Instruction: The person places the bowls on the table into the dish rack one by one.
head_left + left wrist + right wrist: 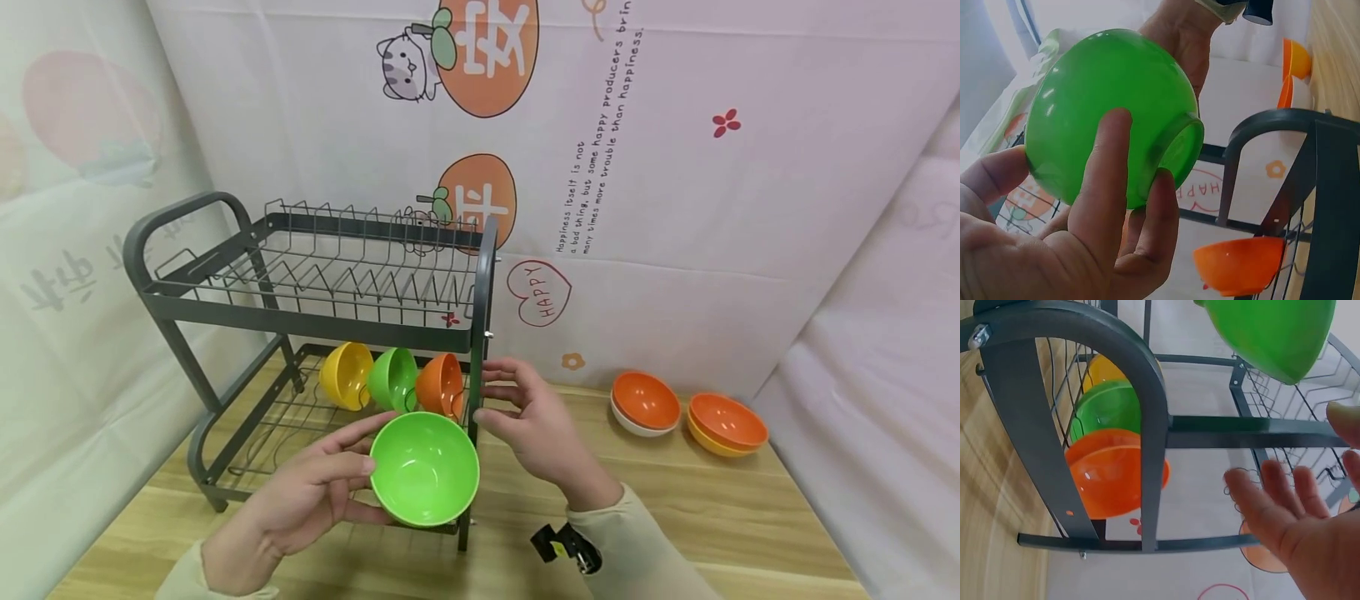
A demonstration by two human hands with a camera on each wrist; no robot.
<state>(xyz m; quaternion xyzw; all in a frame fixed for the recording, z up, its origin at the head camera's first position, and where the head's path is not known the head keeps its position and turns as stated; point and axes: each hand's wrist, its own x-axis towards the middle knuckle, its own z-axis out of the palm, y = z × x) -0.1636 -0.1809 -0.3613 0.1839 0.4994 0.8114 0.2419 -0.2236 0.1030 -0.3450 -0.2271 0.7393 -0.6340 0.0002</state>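
My left hand (311, 496) holds a bright green bowl (425, 469) in front of the dish rack's lower tier, its hollow facing the head camera. In the left wrist view the thumb and fingers lie against the bowl's outside and its foot ring. My right hand (534, 427) is beside the right end post of the dark grey dish rack (315, 323), fingers spread and holding nothing. On the lower tier a yellow bowl (347, 377), a second green bowl (392, 379) and an orange bowl (441, 385) stand tilted on edge in a row.
Right of the rack, on the wooden table (675, 517), an orange bowl (647, 400) sits nested in a white one. Another orange bowl (727, 419) is nested in a yellow one beside it. The upper wire tier (360, 275) overhangs the lower bowls. Printed cloth (675, 208) hangs behind.
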